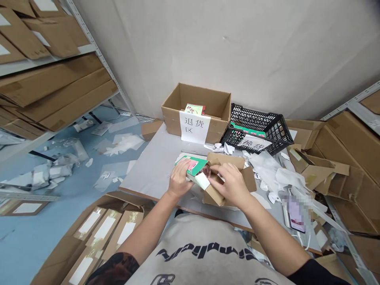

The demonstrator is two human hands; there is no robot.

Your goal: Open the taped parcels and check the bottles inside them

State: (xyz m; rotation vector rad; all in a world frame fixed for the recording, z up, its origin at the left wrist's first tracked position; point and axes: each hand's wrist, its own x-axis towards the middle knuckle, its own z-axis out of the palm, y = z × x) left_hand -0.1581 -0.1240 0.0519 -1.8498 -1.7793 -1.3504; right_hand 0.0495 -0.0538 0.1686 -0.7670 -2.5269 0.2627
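Note:
My left hand is closed around a small green carton with a pink patch on its face, tilted over the table. The carton's near right end is open, and a white flap hangs out from it. Something reddish-brown and shiny shows inside the opening. My right hand has its thumb and fingers bent at that opening; what they pinch is too small to make out. Beneath both hands lies an opened brown cardboard box, its flaps spread, partly hidden by my right hand.
Behind stand a labelled cardboard box and a black plastic crate holding green cartons. Torn paper and plastic wrap litter the table's right side, near a phone. Packed boxes sit below left; shelves flank the table.

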